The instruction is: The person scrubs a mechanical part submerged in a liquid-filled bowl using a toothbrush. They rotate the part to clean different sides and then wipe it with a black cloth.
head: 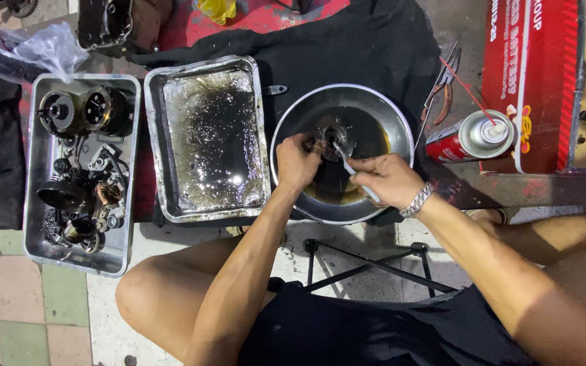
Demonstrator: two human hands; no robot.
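Observation:
A round metal bowl (388,112) with dark oily liquid sits in front of me. My left hand (297,163) holds a small round metal part (327,129) over the bowl. My right hand (388,177), with a metal bracelet on the wrist, grips a white-handled brush (347,165) whose tip touches the part.
A rectangular metal tray (154,122) of dirty oil lies left of the bowl. Further left, a tray (125,169) holds several engine parts. A red spray can (469,137) with a straw, pliers (444,85), a red box (537,68) and a black cloth (347,47) lie around.

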